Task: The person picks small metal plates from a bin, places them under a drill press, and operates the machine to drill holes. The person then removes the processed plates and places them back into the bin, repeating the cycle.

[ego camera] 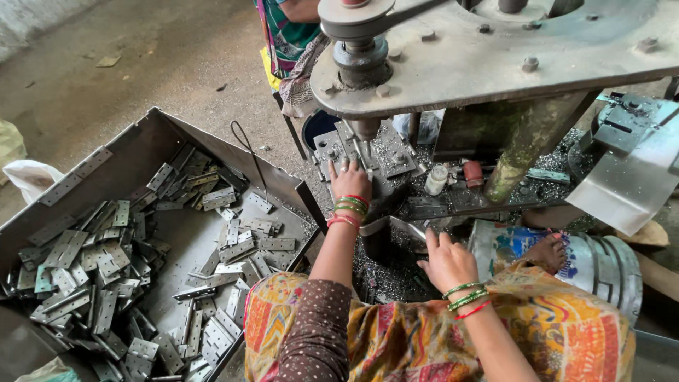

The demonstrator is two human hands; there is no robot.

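Two hands work at the drill press in the head view: your left hand (pixel 349 180) lies flat, fingers spread, pressing a small metal hinge plate (pixel 351 151) onto the work block just under the drill bit (pixel 364 143), while your right hand (pixel 447 263) rests lower, fingers loosely curled at the edge of the curved chute (pixel 407 230); whether it pinches anything, you cannot tell. Keep your left fingertips to the sides of the bit, not beneath it, and hold the plate flush against the block so it cannot spin, since thin stamped steel is likely to grab. Bangles on both wrists sit near the spindle, so keep the wrists low. Along the left, the sheet-metal tray (pixel 141 134) holds a heap of flat, grey, rectangular hinge leaves (pixel 106 269) with punched holes and rolled knuckles, thickest toward its near left corner. Dark swarf litters the press base, and the heavy cast table (pixel 495 64) above is dull, bolted and worn. Another person's patterned clothing (pixel 286 39) shows beyond the machine.
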